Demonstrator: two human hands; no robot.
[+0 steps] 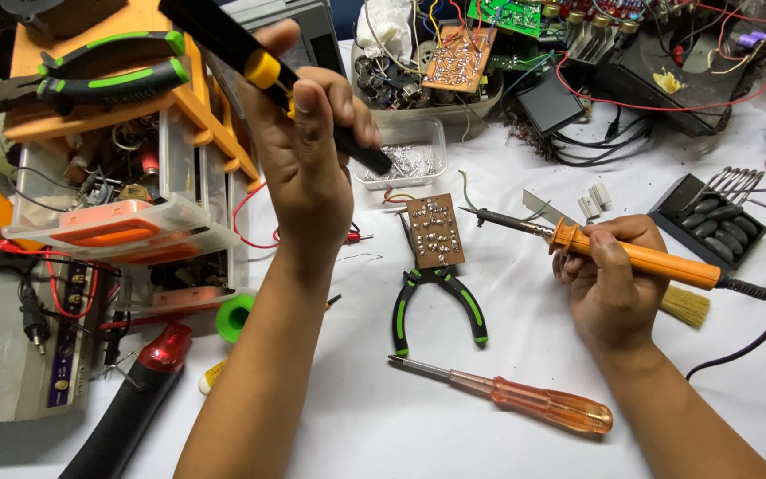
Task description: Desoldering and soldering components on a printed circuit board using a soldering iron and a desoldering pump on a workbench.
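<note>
My left hand (308,151) is raised above the table and grips a black tool with a yellow band (263,66), held slanting with its tip toward a clear plastic tray (405,160). My right hand (609,275) holds an orange-handled soldering iron (640,259) lying nearly level, its dark tip pointing left toward a small brown circuit board (433,231). The board rests on the white table, clamped at its lower edge in the jaws of black-and-green pliers (436,302).
An orange-handled screwdriver (525,399) lies in front. A brush (686,306) sits behind my right hand. Orange-and-clear parts drawers (117,177) with green-handled pliers (90,80) on top stand at left. Boards, wires and a black tray (711,222) crowd the back.
</note>
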